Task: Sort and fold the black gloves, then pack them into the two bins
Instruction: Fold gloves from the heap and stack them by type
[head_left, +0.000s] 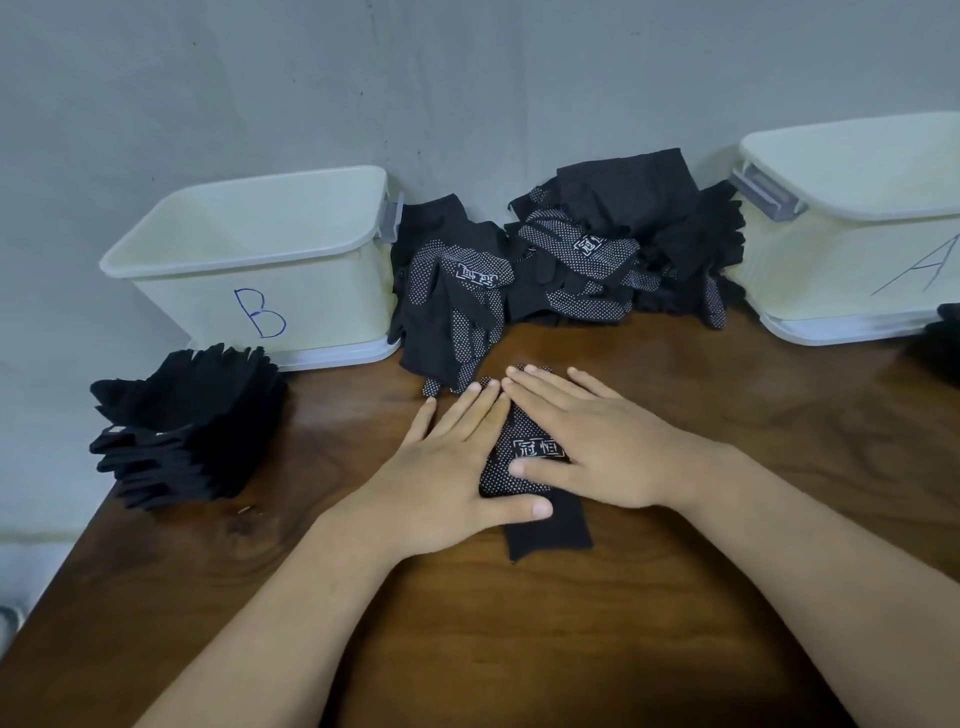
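Dotted black glove (537, 449) on the desk (675, 597) just before the glove pile (571, 260), fingers toward the pile, cuff away, pressed by left hand (441, 467) and right hand (597, 441) alike, each grip flat, clasping nothing.

A dark brown wooden tabletop (571, 634) with swirling grain and a soft sheen fills the lower part of the view. Its left edge slants from the lower left corner up toward the wall. A small pale fleck (244, 510) lies on it near that edge. Behind stands a plain matte grey wall (467, 78) with a few tiny dark specks. Left of the tabletop shows a strip of pale floor (26, 571).
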